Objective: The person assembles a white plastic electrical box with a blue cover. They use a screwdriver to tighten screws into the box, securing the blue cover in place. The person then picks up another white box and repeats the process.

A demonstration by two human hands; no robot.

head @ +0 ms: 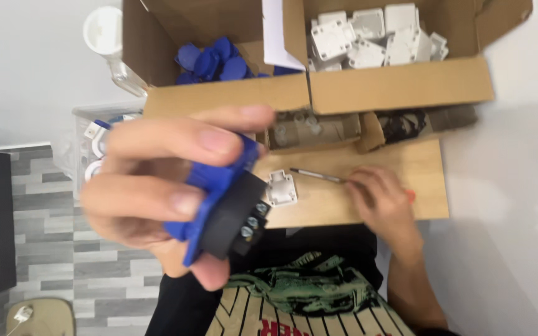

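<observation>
Fingers of my left hand pinch a blue-and-black screw-terminal part up near the camera, while my right hand closes over a screwdriver on the wooden board. I judge that loose fingertip pinch could drop the part.

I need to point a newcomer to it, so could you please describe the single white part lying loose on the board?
Start at the two open cardboard boxes at the table's far edge. In front of them lies a light wooden board. On it sits one small white plastic part, left of the screwdriver, alone rather than heaped in a box.
</observation>
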